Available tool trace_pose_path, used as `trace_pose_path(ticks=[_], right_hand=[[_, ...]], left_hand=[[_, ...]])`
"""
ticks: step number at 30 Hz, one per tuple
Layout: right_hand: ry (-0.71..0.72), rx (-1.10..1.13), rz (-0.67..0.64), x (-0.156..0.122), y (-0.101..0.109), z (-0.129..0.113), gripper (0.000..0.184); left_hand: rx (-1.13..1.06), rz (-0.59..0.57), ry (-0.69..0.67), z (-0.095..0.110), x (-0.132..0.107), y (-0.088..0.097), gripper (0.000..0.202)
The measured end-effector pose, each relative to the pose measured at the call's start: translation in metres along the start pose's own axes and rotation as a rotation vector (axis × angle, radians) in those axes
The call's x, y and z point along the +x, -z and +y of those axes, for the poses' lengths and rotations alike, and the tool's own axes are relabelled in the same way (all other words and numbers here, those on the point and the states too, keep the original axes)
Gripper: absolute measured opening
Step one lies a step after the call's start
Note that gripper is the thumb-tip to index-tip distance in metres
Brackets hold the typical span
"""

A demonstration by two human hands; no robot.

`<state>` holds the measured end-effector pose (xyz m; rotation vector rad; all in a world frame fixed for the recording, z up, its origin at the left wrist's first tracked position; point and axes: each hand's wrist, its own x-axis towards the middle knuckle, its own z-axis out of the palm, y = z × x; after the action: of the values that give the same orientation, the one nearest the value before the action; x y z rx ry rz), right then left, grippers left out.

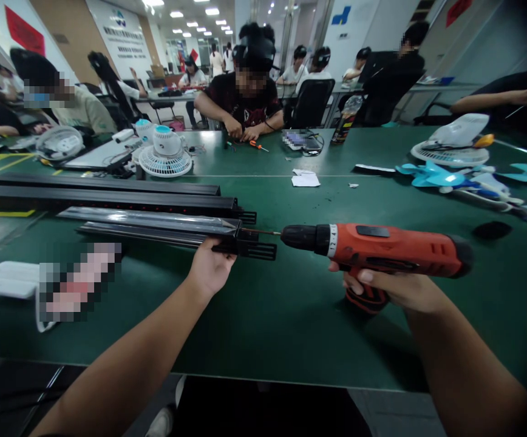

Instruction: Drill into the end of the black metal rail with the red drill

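My right hand [382, 285] is wrapped round the grip of an orange and black cordless drill [395, 247]. The drill lies level, its chuck turned to the left, and a thin bit [270, 233] reaches the end of a black metal rail [227, 233]. Whether the tip is inside the rail or just beside it, I cannot tell. My left hand [211, 267] grips the rail near that end from below, its fingers partly hidden under it. Clear plastic film covers part of the rail, and a slotted black bracket [258, 250] sticks out at its end.
More black rails [108, 197] lie behind on the green table [291, 328]. White fans [166, 155], a screwdriver [260, 146], paper scraps [305, 178], a bottle [346, 120] and blue fan blades [445, 177] are spread farther back. Another person [249, 91] works across the table.
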<state>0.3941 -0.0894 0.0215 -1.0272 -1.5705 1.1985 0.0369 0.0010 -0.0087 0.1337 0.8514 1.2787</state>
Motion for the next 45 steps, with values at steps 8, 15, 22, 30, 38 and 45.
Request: trace_pose_path(ticks=[8, 15, 22, 30, 38, 45], right_hand=[[0.037, -0.011, 0.000, 0.001, -0.001, -0.002, 0.037], [0.076, 0.017, -0.019, 0.001, -0.001, -0.001, 0.027], [0.040, 0.040, -0.002, 0.001, -0.002, -0.003, 0.032], [0.055, 0.047, -0.034, 0.002, 0.001, -0.003, 0.030], [0.035, 0.052, 0.001, -0.001, 0.003, 0.002, 0.033], [0.014, 0.069, 0.012, -0.002, 0.005, 0.005, 0.033]], left_hand=[[-0.011, -0.007, 0.002, -0.001, 0.002, 0.003, 0.029], [-0.018, -0.003, 0.008, 0.000, 0.002, 0.001, 0.026], [-0.013, -0.009, 0.004, 0.000, 0.000, 0.000, 0.029], [-0.011, 0.039, -0.006, -0.001, -0.010, -0.010, 0.017], [0.002, 0.013, -0.015, 0.000, -0.010, -0.007, 0.018], [0.011, 0.019, -0.019, -0.001, -0.008, -0.008, 0.020]])
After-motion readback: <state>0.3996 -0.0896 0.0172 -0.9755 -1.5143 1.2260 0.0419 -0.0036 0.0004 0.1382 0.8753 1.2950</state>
